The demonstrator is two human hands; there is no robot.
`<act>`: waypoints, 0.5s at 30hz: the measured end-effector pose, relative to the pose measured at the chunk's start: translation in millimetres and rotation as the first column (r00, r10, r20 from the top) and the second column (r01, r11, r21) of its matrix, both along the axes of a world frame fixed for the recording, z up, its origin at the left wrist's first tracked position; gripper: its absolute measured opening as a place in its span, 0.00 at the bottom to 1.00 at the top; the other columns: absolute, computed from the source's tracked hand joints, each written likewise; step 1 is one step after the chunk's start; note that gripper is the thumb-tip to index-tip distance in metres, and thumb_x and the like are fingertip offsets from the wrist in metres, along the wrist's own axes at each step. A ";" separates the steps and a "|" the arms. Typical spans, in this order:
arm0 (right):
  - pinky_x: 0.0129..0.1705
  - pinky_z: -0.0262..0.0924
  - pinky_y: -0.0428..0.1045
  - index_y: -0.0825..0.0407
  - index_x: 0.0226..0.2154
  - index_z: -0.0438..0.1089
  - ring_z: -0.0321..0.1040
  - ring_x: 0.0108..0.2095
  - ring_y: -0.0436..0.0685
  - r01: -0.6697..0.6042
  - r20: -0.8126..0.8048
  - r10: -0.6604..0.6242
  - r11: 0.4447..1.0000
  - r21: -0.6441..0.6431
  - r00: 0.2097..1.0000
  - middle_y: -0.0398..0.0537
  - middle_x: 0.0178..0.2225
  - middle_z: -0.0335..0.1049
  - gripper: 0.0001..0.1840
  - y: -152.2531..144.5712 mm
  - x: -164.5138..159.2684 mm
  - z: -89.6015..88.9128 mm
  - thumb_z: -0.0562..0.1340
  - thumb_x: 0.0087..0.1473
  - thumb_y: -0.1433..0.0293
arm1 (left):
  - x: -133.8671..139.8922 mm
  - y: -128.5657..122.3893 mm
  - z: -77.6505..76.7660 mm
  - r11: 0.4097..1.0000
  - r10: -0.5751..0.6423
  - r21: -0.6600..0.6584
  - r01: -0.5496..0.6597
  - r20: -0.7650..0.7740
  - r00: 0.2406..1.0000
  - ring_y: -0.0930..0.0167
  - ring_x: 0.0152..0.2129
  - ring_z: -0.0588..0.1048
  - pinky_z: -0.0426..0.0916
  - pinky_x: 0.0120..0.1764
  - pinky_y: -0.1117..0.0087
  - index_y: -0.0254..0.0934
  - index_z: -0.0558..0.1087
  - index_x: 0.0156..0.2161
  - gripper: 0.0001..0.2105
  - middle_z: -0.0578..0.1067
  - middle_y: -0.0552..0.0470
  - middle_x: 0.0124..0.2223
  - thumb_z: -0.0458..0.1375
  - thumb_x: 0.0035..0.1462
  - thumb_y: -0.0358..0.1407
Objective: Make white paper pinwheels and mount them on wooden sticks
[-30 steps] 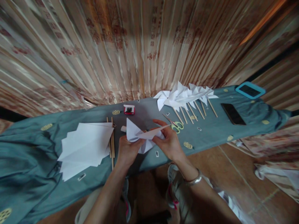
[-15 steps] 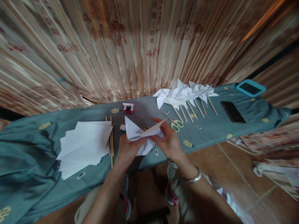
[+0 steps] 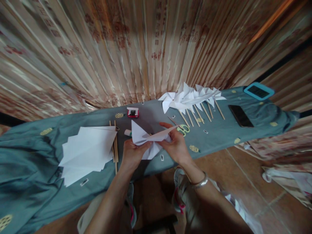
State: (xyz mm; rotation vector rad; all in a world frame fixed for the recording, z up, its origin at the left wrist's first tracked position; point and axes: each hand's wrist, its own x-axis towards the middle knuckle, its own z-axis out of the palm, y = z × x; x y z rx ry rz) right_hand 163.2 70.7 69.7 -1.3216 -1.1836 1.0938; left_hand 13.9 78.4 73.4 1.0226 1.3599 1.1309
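Between my hands is a white paper pinwheel (image 3: 139, 133), its corners folded in toward the middle and its blades standing up. My left hand (image 3: 131, 154) is closed on its left side, the thumb pressed near the centre. On the other side my right hand (image 3: 177, 146) grips the paper, thumb toward the middle and fingers behind the blade. The fingers of both hands are partly hidden by the paper. Just beyond my right hand lie scissors (image 3: 184, 130) with light green handles. A glue stick (image 3: 127, 132) is partly covered by the pinwheel.
Left on the cloth-covered table (image 3: 151, 109) are a stack of white paper (image 3: 87, 149) and wooden sticks (image 3: 116, 146). A small red box (image 3: 133, 112) sits at the back. Several finished pinwheels (image 3: 180, 100), a phone (image 3: 240, 116) and a blue-framed device (image 3: 259, 91) lie to the right.
My left thumb has shifted slightly toward the pinwheel's centre, and the paper's lower part sits a little higher. Both hands keep their hold. The whole view has moved slightly.
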 end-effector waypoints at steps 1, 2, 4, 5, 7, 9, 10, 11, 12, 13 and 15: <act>0.32 0.67 0.49 0.52 0.50 0.64 0.71 0.31 0.54 -0.002 0.004 0.002 1.000 -0.001 1.000 0.44 0.32 0.74 0.30 -0.2 0.2 -0.1 0.66 0.42 0.72 | -0.2 -0.1 0.0 1.000 -0.004 -0.002 0.004 0.002 1.000 0.60 0.29 0.79 0.76 0.32 0.64 0.34 0.79 0.28 0.11 0.81 0.49 0.27 0.68 0.33 0.34; 0.33 0.67 0.49 0.52 0.50 0.64 0.72 0.31 0.55 -0.006 0.006 0.006 1.000 -0.002 1.000 0.44 0.32 0.75 0.30 -0.4 0.4 -0.1 0.66 0.42 0.72 | -0.4 0.0 0.1 1.000 -0.010 -0.006 0.010 0.008 1.000 0.60 0.29 0.79 0.76 0.33 0.64 0.34 0.79 0.28 0.11 0.81 0.49 0.28 0.68 0.33 0.34; 0.34 0.67 0.49 0.52 0.50 0.64 0.72 0.33 0.55 -0.013 0.009 0.013 1.000 -0.003 1.000 0.45 0.33 0.75 0.31 -0.7 0.9 0.0 0.67 0.41 0.71 | -0.8 0.1 -0.2 0.999 -0.027 -0.021 0.028 0.029 0.999 0.60 0.30 0.79 0.75 0.34 0.64 0.33 0.79 0.28 0.11 0.81 0.48 0.29 0.67 0.33 0.34; 0.34 0.67 0.49 0.52 0.50 0.64 0.72 0.33 0.55 -0.015 0.012 0.015 1.000 -0.002 1.000 0.45 0.33 0.75 0.31 -0.8 1.2 0.1 0.67 0.41 0.71 | -1.0 0.2 -0.6 0.999 -0.038 -0.030 0.039 0.044 0.998 0.60 0.30 0.79 0.75 0.34 0.65 0.33 0.79 0.28 0.11 0.81 0.48 0.29 0.67 0.34 0.35; 0.33 0.67 0.49 0.52 0.50 0.64 0.72 0.32 0.55 -0.016 0.026 0.016 1.000 -0.001 1.000 0.45 0.32 0.75 0.30 -1.1 2.2 0.3 0.68 0.42 0.69 | -1.2 0.3 -2.0 0.997 -0.062 -0.050 0.066 0.070 0.996 0.61 0.29 0.79 0.75 0.34 0.65 0.33 0.79 0.29 0.12 0.81 0.49 0.29 0.67 0.33 0.36; 0.32 0.66 0.48 0.52 0.50 0.65 0.71 0.31 0.54 -0.023 0.055 0.023 1.000 -0.003 0.998 0.44 0.31 0.74 0.30 -1.7 3.8 0.3 0.68 0.42 0.68 | -1.4 0.5 -4.1 0.994 -0.088 -0.062 0.094 0.086 0.992 0.63 0.29 0.78 0.74 0.35 0.65 0.33 0.79 0.29 0.13 0.81 0.49 0.29 0.67 0.33 0.36; 0.31 0.66 0.48 0.52 0.50 0.65 0.71 0.30 0.54 -0.032 0.069 0.033 0.999 -0.007 0.997 0.43 0.30 0.74 0.30 -2.0 4.7 0.3 0.68 0.43 0.68 | -1.3 0.7 -5.2 0.992 -0.099 -0.065 0.105 0.092 0.991 0.63 0.29 0.78 0.74 0.36 0.65 0.33 0.79 0.30 0.13 0.81 0.49 0.29 0.67 0.33 0.36; 0.31 0.65 0.48 0.51 0.50 0.65 0.71 0.30 0.54 -0.045 0.078 0.045 0.999 -0.011 0.996 0.43 0.30 0.74 0.30 -2.4 5.6 0.2 0.68 0.43 0.68 | -1.3 0.9 -6.5 0.992 -0.105 -0.066 0.112 0.094 0.990 0.63 0.29 0.78 0.74 0.36 0.65 0.33 0.79 0.30 0.14 0.81 0.49 0.29 0.67 0.33 0.36; 0.31 0.65 0.48 0.51 0.51 0.65 0.71 0.29 0.54 -0.057 0.080 0.058 0.998 -0.014 0.995 0.43 0.30 0.74 0.29 -2.8 6.5 0.0 0.67 0.43 0.68 | -1.1 1.1 -7.6 0.992 -0.106 -0.066 0.112 0.094 0.990 0.63 0.29 0.78 0.74 0.37 0.65 0.32 0.79 0.30 0.14 0.81 0.49 0.29 0.67 0.33 0.36; 0.31 0.65 0.48 0.51 0.51 0.65 0.71 0.29 0.54 -0.068 0.082 0.069 0.998 -0.018 0.994 0.43 0.30 0.74 0.29 -3.1 7.4 -0.3 0.67 0.43 0.68 | -0.9 1.4 -8.8 0.992 -0.103 -0.066 0.109 0.091 0.991 0.63 0.29 0.78 0.74 0.37 0.65 0.32 0.78 0.29 0.13 0.81 0.49 0.29 0.67 0.32 0.35; 0.31 0.65 0.48 0.51 0.50 0.65 0.71 0.29 0.54 -0.070 0.078 0.072 0.997 -0.028 0.994 0.43 0.29 0.74 0.29 -3.5 9.1 -1.4 0.67 0.43 0.68 | -0.6 1.9 -10.6 0.993 -0.096 -0.066 0.101 0.076 0.992 0.63 0.28 0.78 0.74 0.36 0.65 0.33 0.78 0.28 0.12 0.81 0.49 0.28 0.67 0.32 0.35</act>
